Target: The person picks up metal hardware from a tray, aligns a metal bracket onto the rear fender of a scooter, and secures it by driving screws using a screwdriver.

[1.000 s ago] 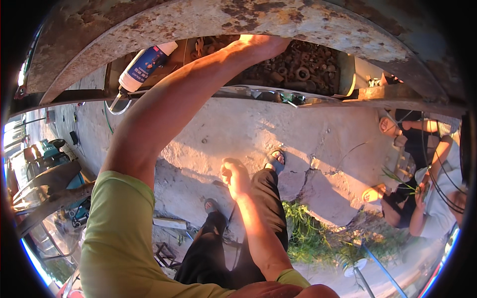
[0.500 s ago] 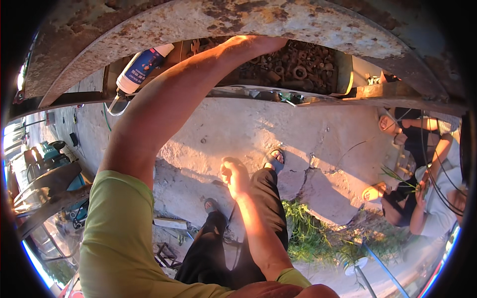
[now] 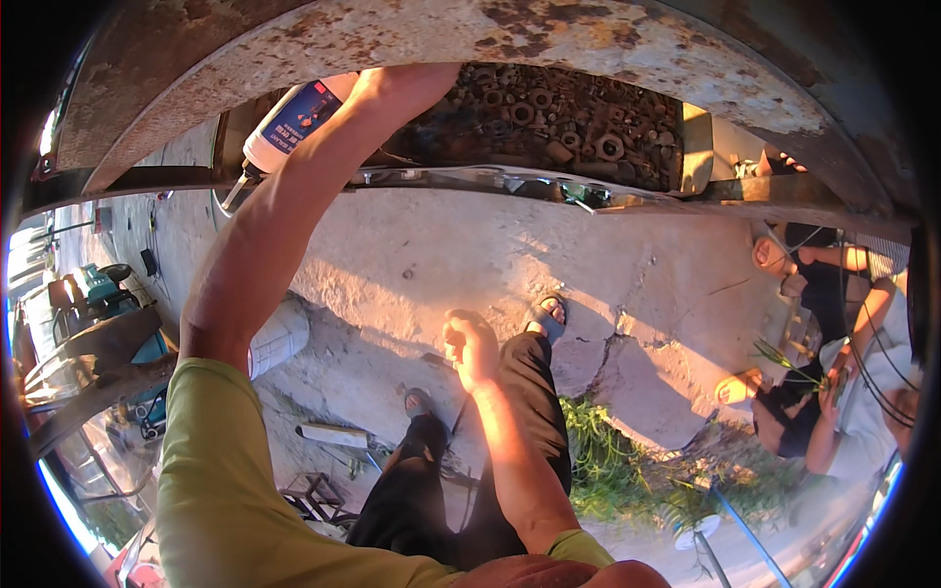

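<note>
My left arm stretches up to a rusty metal rim, and my left hand point(image 3: 417, 86) goes behind it over the left end of a tray point(image 3: 697, 147) of rusty nuts and bolts point(image 3: 564, 127). The fingers are hidden, so I cannot see what they touch. A white cartridge point(image 3: 292, 125) with a blue label and a thin nozzle lies tilted beside that wrist, partly covered by the arm. Lower down, my right hand point(image 3: 472, 345) hangs in front of my body with its fingers curled closed; what they hold, if anything, does not show.
The rusty curved rim point(image 3: 412, 34) crosses the top of the view. Two people point(image 3: 853, 343) are at the right, one holding green stalks point(image 3: 784, 361). Grass point(image 3: 613, 446) grows beside the cracked concrete floor point(image 3: 441, 245). Machinery point(image 3: 108, 333) stands at the left, near a white bucket-like container point(image 3: 279, 338).
My left arm has swung left along the tray, uncovering more nuts and bolts and covering part of the cartridge. The white container has come into sight behind it. My right hand has barely moved.
</note>
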Motion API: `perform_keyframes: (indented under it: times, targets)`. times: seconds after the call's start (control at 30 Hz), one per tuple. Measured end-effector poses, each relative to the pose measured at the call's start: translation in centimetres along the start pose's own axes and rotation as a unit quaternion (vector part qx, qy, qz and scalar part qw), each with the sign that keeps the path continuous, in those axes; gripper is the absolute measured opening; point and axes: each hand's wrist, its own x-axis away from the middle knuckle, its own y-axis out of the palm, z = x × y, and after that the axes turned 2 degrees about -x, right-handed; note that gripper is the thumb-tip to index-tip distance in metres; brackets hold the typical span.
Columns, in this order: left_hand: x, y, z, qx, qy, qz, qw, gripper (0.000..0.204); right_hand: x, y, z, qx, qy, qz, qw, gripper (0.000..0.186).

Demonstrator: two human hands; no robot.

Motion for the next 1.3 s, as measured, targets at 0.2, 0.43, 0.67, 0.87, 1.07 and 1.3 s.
perform_keyframes:
  times: [0.2,0.43,0.67,0.87,1.07,1.3]
  targets:
    - [8.2,-14.7,4.2,0.722,-0.225,-0.123,0.643,0.013,0.1,0.5,-0.8,-0.048,-0.012,-0.036,0.998,0.015]
    - [18.4,-16.8,11.6,0.671,-0.190,-0.289,0.656,0.010,0.0,0.9,-0.5,-0.066,-0.030,-0.111,0.991,0.016]
    - [22.5,-15.2,14.4,0.659,-0.228,-0.264,0.666,0.009,0.0,0.4,0.1,-0.025,-0.031,-0.122,0.992,0.020]
    - [20.9,-16.1,13.6,0.639,-0.152,-0.229,0.718,0.011,0.5,0.6,-0.8,-0.101,-0.018,-0.105,0.989,0.023]
    - [14.2,-18.2,8.8,0.653,-0.056,-0.204,0.727,0.020,1.0,0.8,-2.1,-0.122,0.014,-0.037,0.992,0.017]
    - [-3.7,-11.7,3.9,0.437,-0.123,-0.178,0.873,0.048,1.5,1.4,-2.1,-0.051,0.015,-0.055,0.997,0.019]
